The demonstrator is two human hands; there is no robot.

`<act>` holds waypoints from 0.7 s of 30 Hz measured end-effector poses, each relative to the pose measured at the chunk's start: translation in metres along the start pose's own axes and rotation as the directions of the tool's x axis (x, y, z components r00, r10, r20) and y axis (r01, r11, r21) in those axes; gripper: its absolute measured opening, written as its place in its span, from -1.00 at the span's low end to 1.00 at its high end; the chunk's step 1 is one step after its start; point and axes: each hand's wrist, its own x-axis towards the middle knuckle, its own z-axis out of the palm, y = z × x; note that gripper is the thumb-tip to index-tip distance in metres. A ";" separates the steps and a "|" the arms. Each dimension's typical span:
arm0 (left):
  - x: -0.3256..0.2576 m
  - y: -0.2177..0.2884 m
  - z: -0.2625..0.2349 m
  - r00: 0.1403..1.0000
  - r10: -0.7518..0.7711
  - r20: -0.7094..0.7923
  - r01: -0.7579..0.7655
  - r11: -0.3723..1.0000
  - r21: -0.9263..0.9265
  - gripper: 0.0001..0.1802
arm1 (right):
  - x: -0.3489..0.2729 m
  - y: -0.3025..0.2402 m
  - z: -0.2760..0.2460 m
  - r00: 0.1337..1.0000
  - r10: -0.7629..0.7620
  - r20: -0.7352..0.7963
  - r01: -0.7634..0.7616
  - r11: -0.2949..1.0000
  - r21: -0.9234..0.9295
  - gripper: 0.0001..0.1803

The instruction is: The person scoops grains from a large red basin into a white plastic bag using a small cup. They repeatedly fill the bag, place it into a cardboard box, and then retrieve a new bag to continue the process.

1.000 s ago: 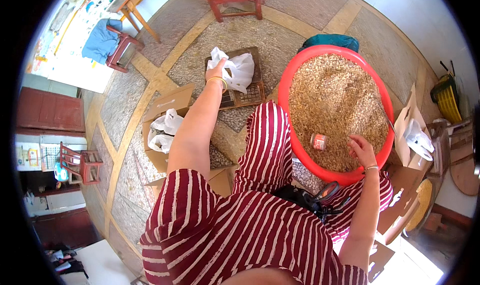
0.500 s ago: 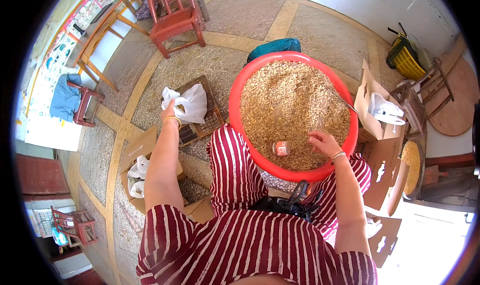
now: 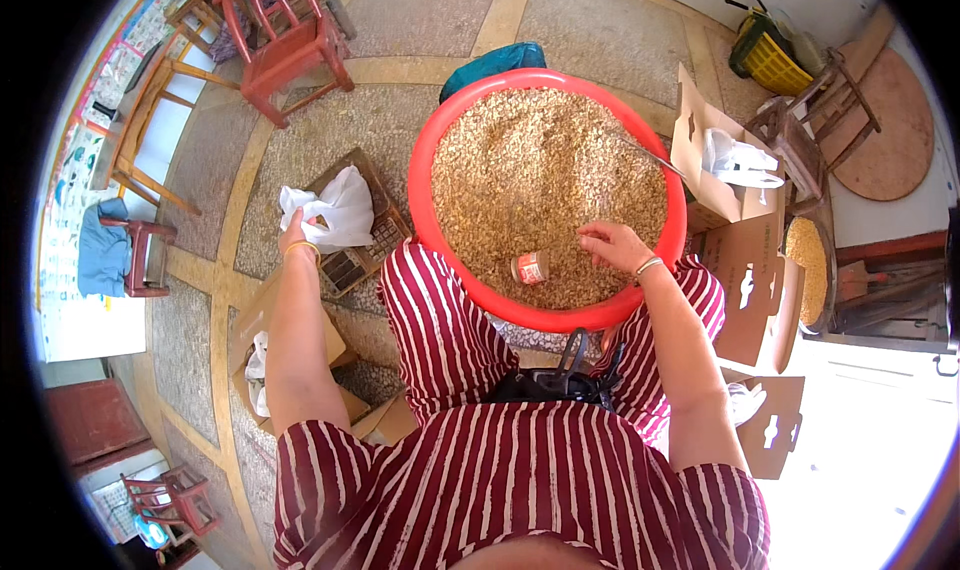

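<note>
My left hand grips the left edge of a white plastic bag by its rim. The bag rests on or just above a dark, flat platform scale on the floor. In front of my knees stands a large red basin full of loose flaky grain. Over the grain, near the basin's right front, is my right hand, fingers apart and nothing visible in them. To its left a small clear jar with an orange-red label lies on the grain. A thin metal handle leans on the right rim.
Cardboard boxes stand at my right, one with white plastic bags. Another open box with white bags sits by my left forearm. A teal bag lies behind the basin. Red wooden chairs are at the far left.
The whole view has shifted, so everything sits further left and higher. My right hand has lifted slightly away from me, its fingers more stretched. My left hand keeps its hold on the bag.
</note>
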 end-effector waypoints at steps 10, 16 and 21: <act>0.006 0.002 -0.010 0.996 0.063 0.070 -0.047 0.978 -0.204 -0.69 | 0.005 -0.001 0.002 0.999 0.042 -0.010 -0.043 0.998 -0.038 -0.64; -0.005 0.013 -0.010 0.999 0.050 -0.009 -0.051 0.986 -0.160 -0.77 | 0.009 0.011 0.003 0.998 0.053 0.034 -0.054 0.998 0.022 -0.63; -0.036 0.008 -0.014 0.993 0.115 0.041 -0.107 0.981 -0.162 -0.78 | 0.016 0.017 0.000 0.998 0.047 0.037 -0.046 0.999 -0.011 -0.62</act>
